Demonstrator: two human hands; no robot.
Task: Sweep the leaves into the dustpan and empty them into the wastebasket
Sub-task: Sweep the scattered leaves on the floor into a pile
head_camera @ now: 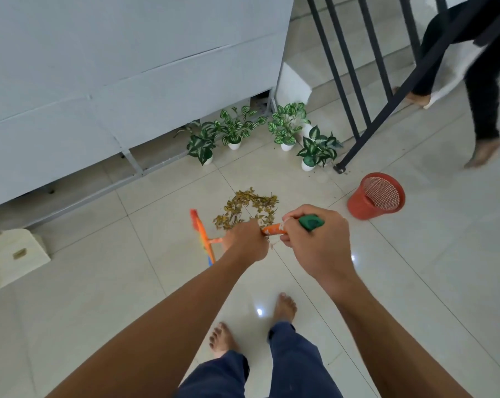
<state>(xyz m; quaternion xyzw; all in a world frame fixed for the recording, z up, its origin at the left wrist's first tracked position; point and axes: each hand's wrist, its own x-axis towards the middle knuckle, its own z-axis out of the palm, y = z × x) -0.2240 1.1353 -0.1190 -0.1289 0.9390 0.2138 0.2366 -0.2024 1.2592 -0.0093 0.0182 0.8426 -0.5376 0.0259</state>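
A pile of dry yellow-brown leaves (247, 206) lies on the pale tiled floor. Both hands grip an orange broom handle (273, 229) with a green cap at its top end. My left hand (247, 242) holds the handle lower down. My right hand (315, 239) holds it just below the green cap. The orange broom head (202, 237) rests on the floor to the left of the leaves. A red mesh wastebasket (376, 196) stands upright to the right of the pile. No dustpan is in view.
Several small potted plants (284, 130) stand beyond the leaves against a grey wall. A black stair railing (358, 110) rises at the right, with another person's legs (484, 116) on the stairs. A cream step stool (13, 257) sits at the left. My bare feet (284, 307) are below.
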